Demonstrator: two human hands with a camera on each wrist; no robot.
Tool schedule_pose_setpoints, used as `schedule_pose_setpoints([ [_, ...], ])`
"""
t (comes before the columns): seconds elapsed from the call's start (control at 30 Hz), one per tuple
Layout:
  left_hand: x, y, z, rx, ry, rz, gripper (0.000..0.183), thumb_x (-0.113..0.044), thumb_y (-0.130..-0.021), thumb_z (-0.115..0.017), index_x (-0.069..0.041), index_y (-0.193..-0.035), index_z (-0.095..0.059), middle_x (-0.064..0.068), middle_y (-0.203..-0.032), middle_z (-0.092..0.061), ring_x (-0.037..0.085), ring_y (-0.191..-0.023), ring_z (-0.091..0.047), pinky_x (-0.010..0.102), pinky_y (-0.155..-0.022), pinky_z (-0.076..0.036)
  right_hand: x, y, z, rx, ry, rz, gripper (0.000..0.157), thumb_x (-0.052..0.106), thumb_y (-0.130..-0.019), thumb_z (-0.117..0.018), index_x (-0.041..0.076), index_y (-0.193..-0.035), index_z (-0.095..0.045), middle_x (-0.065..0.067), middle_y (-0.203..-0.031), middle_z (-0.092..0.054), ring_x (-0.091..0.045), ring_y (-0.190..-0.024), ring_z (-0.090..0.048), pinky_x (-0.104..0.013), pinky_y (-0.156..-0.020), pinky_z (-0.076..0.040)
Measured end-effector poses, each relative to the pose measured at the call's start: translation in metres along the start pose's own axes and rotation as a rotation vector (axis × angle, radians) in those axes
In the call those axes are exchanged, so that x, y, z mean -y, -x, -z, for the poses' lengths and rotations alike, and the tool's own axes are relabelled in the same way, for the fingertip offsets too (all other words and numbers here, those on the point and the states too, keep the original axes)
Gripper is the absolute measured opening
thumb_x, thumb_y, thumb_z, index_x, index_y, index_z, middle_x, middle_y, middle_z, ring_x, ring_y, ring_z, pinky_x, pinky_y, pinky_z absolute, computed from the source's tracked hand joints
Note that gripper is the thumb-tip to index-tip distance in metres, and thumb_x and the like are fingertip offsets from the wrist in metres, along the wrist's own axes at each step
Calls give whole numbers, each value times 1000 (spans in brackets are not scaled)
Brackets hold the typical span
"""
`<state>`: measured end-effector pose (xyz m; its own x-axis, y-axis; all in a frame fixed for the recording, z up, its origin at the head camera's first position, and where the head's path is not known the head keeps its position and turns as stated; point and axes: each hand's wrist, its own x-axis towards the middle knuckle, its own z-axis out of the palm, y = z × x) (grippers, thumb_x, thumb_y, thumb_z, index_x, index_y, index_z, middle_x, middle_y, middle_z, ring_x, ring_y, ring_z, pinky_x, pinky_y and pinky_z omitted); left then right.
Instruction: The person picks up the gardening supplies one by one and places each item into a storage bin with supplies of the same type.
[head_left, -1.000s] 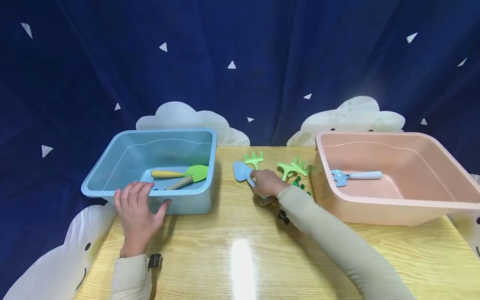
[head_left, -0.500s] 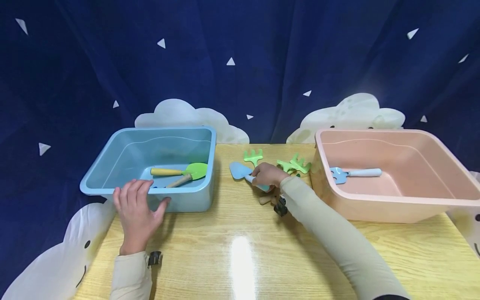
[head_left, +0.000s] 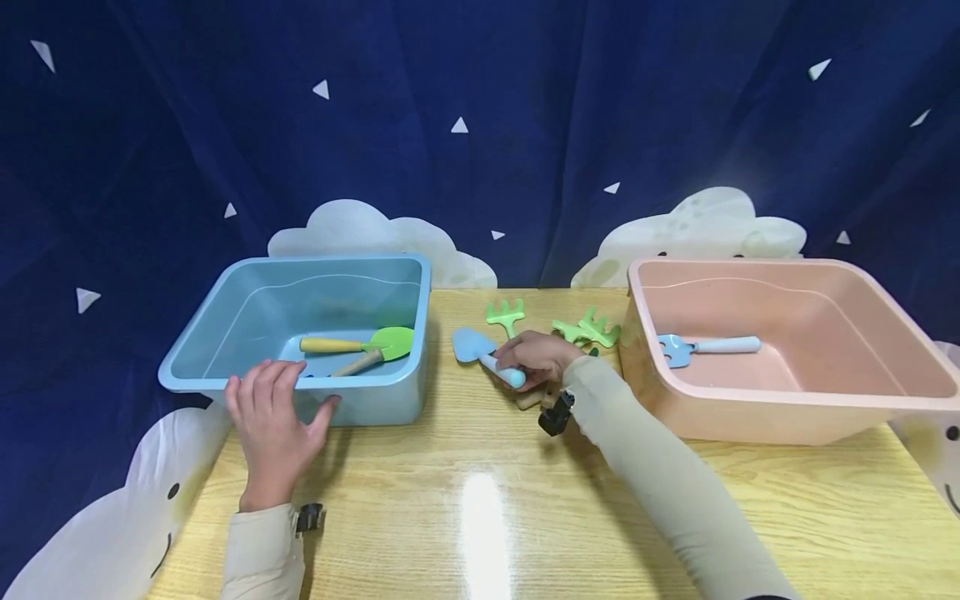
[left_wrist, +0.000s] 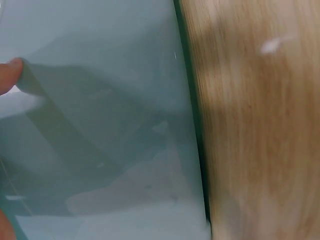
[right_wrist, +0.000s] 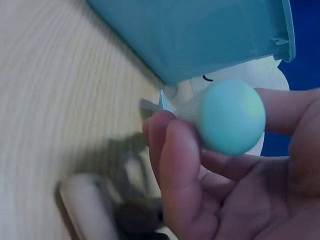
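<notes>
My right hand (head_left: 546, 353) grips the white handle of a light-blue toy trowel (head_left: 472, 344) between the tubs, its blade pointing left. In the right wrist view the handle's round mint end (right_wrist: 232, 117) faces the camera, with fingers and thumb around it. My left hand (head_left: 272, 433) holds the near rim of the blue tub (head_left: 367, 404), fingers over the edge and thumb against the outer wall. Inside that tub lie a green trowel (head_left: 393, 342) with a yellow handle and a wooden handle (head_left: 358, 364). Partly behind my right hand are green toy rakes (head_left: 505, 313).
To the right stands a pink tub (head_left: 787, 425) holding a blue toy fork (head_left: 678, 350) with a pale handle. More wooden handles (right_wrist: 87, 205) lie under my right hand. A navy curtain (head_left: 525, 125) hangs behind the wooden table (head_left: 405, 517).
My right hand has lifted the light-blue trowel and drawn it slightly left, and the handle's round end now shows. The left hand has stayed on the blue tub's rim.
</notes>
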<state>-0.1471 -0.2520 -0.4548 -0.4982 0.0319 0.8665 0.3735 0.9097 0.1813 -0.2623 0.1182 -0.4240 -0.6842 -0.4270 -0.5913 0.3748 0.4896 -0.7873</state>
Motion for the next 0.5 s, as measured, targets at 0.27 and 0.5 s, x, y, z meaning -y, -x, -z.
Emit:
schedule_pose_setpoints([
  [0.27, 0, 0, 1, 3, 0, 3, 59, -37, -73, -72, -1, -118, -61, 21, -118, -61, 41, -117, -47, 57, -116, -19, -8, -3, -9, 83, -152, 12, 45, 10, -97, -52, 1, -141, -48, -20, -113, -68, -17, -78, -68, -23, -61, -54],
  [0.5, 0, -1, 1, -4, 0, 3, 59, -37, -72, -72, -1, -117, -61, 21, -117, -61, 40, -117, -47, 57, -116, -19, -12, -2, -12, 122, -185, 14, 55, 9, -98, -51, -1, -150, -35, -23, -126, -58, -17, -82, -69, -23, -62, -56],
])
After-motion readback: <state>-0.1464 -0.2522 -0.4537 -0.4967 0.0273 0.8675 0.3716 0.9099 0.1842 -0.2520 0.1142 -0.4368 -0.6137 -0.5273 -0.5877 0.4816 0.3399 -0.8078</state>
